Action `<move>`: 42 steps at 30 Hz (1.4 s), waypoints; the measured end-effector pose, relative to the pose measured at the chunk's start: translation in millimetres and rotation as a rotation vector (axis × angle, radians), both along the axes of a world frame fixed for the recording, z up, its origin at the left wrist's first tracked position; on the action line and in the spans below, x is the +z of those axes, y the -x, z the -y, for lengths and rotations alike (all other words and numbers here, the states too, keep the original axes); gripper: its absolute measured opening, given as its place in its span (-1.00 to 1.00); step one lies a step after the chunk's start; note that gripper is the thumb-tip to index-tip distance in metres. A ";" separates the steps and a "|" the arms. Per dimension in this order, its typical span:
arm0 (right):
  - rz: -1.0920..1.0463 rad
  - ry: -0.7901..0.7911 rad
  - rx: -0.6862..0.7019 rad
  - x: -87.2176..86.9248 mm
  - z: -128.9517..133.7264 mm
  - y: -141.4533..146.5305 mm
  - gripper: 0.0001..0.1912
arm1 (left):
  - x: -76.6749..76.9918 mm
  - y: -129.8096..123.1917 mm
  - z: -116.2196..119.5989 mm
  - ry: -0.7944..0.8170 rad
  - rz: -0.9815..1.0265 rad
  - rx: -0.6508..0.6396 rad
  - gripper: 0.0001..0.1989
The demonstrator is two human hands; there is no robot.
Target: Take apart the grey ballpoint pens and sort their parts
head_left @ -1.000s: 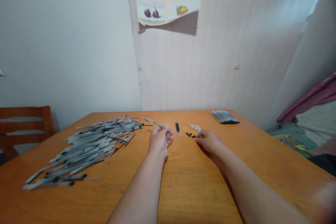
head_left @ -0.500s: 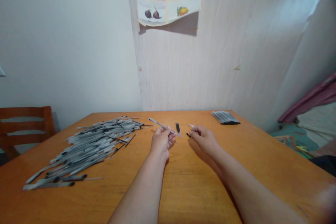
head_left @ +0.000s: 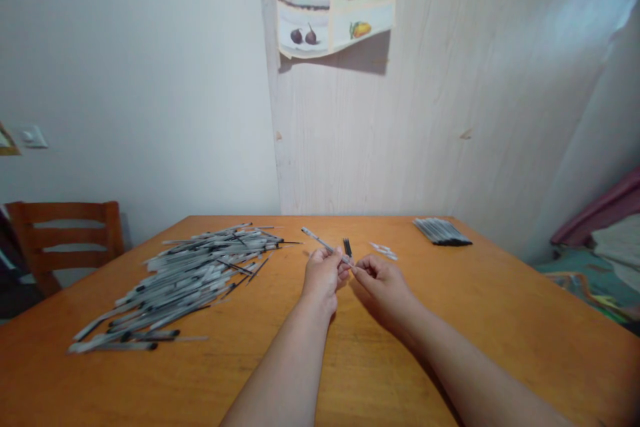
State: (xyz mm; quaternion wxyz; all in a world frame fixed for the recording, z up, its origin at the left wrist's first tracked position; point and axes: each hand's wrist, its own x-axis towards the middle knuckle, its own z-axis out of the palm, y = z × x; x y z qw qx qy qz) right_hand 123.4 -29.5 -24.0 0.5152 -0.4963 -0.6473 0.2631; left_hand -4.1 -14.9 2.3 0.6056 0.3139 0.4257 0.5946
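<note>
My left hand (head_left: 325, 275) is closed round a slim pen (head_left: 320, 240) with a clear barrel, tilted so that one end points up and to the left. The thumb and fingers of my right hand (head_left: 377, 279) are pinched together at the pen's lower right end, and whatever small part they hold there is hidden. Just behind the hands lie several thin black pieces (head_left: 347, 247), side by side. To their right is a little group of small white pointed pieces (head_left: 384, 251).
A large loose heap of pens (head_left: 185, 280) covers the left of the wooden table (head_left: 360, 380). At the far right lies a neat row of pens (head_left: 443, 231) with black ends. A wooden chair (head_left: 70, 213) stands left, and a wall is behind.
My right hand has moved left from beside the small white pieces to the pen's end, uncovering those pieces. My left hand still holds the pen. The view has shifted slightly.
</note>
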 end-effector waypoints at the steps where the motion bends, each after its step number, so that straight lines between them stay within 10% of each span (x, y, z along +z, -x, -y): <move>1: -0.008 0.007 -0.003 0.6 0.4 0.6 -0.84 | 0.1 -0.1 0.2 0.000 0.001 0.000 -0.79; 11: 0.089 -0.010 -0.056 7.4 3.6 -2.0 -0.82 | 2.1 6.3 -4.1 -0.005 0.041 0.039 -0.79; 27: 0.367 -0.086 -0.113 12.7 -2.6 -22.6 -0.84 | 1.1 56.2 -33.6 -0.004 0.197 0.487 -0.87; 42: 0.807 0.179 -0.556 8.8 -3.5 -4.6 -0.79 | -3.3 39.9 -31.7 -0.070 0.145 0.367 -0.64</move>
